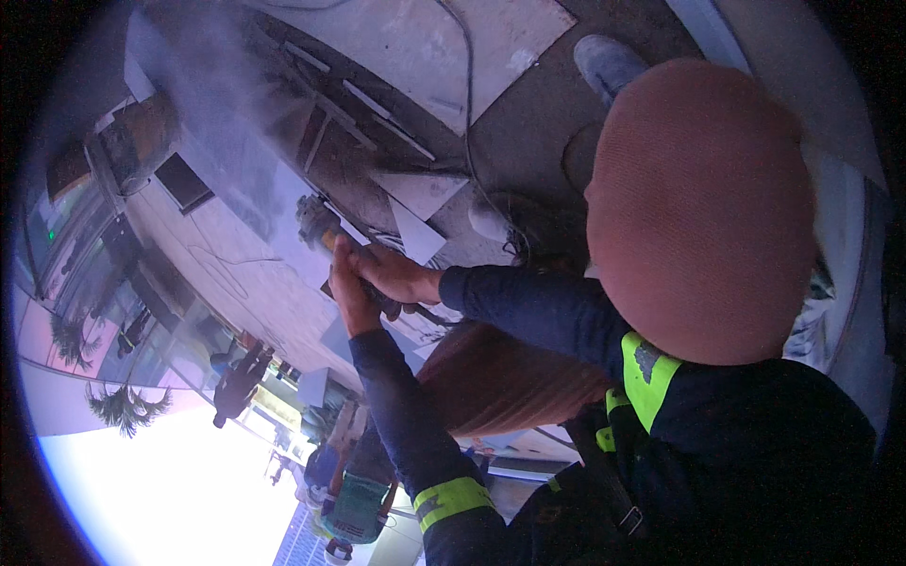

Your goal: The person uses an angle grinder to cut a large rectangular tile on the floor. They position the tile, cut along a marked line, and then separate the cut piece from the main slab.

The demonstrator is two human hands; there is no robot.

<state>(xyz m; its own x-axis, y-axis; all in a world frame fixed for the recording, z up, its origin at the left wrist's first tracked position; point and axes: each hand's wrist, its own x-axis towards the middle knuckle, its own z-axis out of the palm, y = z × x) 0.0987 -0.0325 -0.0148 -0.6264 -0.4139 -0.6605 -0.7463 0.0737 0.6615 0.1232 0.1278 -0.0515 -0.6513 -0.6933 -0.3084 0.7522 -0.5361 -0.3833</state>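
An angle grinder (316, 224) rests against a pale stone slab (236, 274), and grey dust (212, 104) drifts up from it. Both of my hands are closed on the tool's body. My left hand (351, 297) grips it from below, at the end of a dark sleeve with a yellow reflective band. My right hand (401, 274) lies over the top, just behind the head. An orange knitted cap (703, 208) and a dark jacket with yellow patches fill the right of the picture.
Triangular tile offcuts (417, 195) and strips lie on the ground beyond the hands. A cable (467, 113) runs across a large pale board (425, 42). A grey shoe (606, 64) stands at the top. A distant person (241, 379) and a green machine (359, 509) are at the lower left.
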